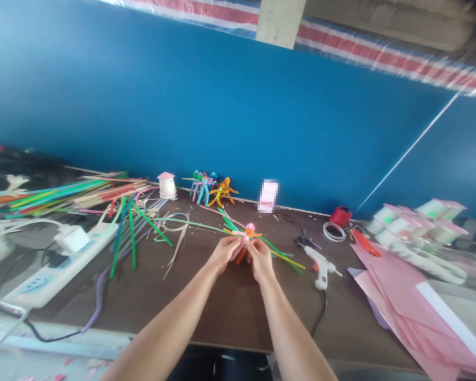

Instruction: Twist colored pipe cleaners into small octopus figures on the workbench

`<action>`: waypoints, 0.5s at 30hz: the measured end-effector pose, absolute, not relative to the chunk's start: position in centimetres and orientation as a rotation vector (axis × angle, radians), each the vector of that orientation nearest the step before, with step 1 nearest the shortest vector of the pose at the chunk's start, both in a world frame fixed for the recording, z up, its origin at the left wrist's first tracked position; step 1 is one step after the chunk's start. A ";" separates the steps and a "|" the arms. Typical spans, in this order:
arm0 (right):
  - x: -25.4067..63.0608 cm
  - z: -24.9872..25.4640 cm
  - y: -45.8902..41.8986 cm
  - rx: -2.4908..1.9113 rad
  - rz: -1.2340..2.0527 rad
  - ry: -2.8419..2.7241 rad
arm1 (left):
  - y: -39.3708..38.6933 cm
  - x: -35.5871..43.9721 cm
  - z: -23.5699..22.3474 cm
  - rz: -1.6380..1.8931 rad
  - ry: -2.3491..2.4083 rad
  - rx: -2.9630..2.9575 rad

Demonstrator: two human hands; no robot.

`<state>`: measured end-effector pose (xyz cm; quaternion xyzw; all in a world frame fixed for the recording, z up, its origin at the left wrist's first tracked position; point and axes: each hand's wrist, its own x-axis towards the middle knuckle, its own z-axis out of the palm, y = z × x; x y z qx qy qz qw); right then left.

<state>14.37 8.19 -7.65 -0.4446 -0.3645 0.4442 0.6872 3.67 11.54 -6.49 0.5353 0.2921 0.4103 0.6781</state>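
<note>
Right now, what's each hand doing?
Left hand: fingers closed on the pink-and-orange figure.
Right hand: fingers closed on the same figure, from its other side.

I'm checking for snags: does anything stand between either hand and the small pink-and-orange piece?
Nothing visible does: the left hand and right hand both hold the pink-and-orange piece. Green stems lie just beyond it.

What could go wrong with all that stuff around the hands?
The white glue gun might be hot; I can't tell. The right hand could bump it. Its black cord runs toward the table's front edge, so it could get tugged. The left hand might bend the pink and orange piece out of shape.
</note>
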 end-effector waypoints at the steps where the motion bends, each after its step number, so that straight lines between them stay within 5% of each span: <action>1: 14.4 -7.7 8.2 -0.999 0.990 -0.806 | 11.5 3.6 -6.5 0.925 0.648 1.216; 15: 14.3 -7.3 7.9 -1.026 0.996 -0.864 | 11.6 3.6 -6.8 1.003 0.551 1.198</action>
